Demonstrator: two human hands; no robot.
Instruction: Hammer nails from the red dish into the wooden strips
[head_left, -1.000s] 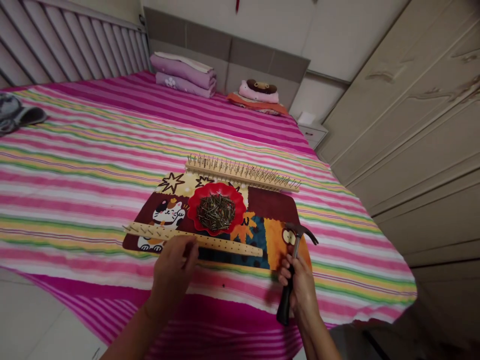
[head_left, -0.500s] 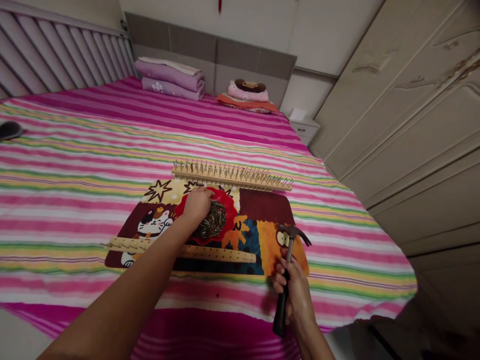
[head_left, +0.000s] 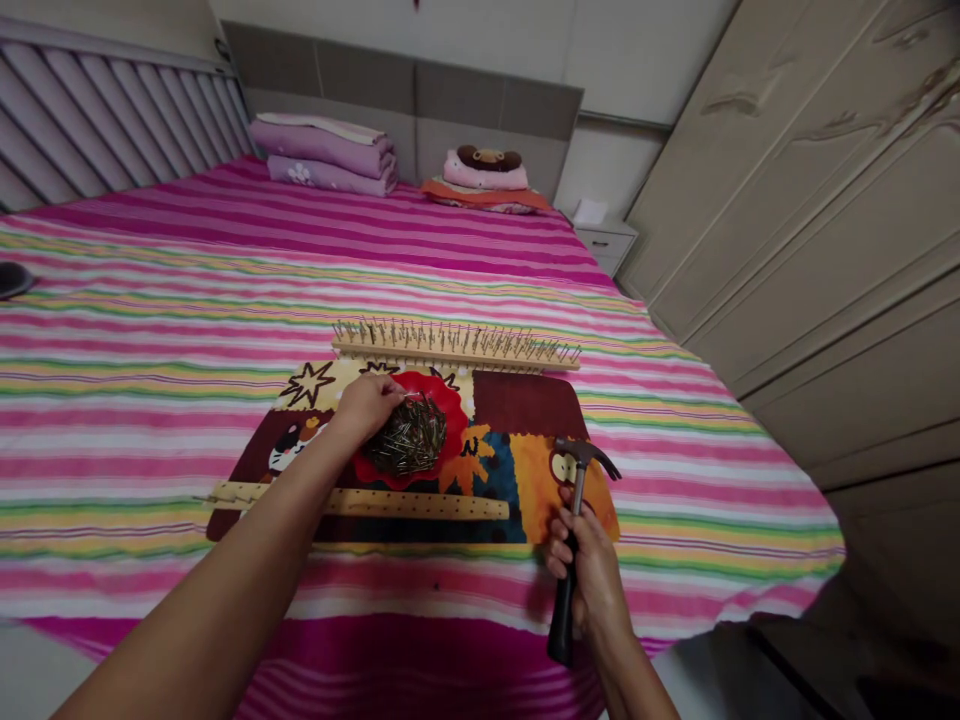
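My left hand (head_left: 365, 406) is over the left rim of a red dish (head_left: 450, 405) heaped with small nails (head_left: 411, 447), its fingers pinched together on a thin nail. My right hand (head_left: 592, 575) grips the black handle of a claw hammer (head_left: 576, 500), whose head rests on a colourful cartoon mat (head_left: 525, 470). A wooden strip (head_left: 420, 506) with a row of holes and a few nails at its left end lies across the mat's near side. Beyond the dish lies a second wooden strip (head_left: 450, 352), full of upright nails.
Everything lies on a bed with a pink striped cover (head_left: 187, 330). Folded purple bedding (head_left: 322, 152) and a pillow with a plush toy (head_left: 487, 170) sit by the headboard. A pale wardrobe (head_left: 810, 200) fills the right side; a small nightstand (head_left: 604, 240) stands beside it.
My left hand left the near wooden strip, reached into the dish of nails, and now draws back to its left rim with fingers pinched. The right hand kept holding the hammer.
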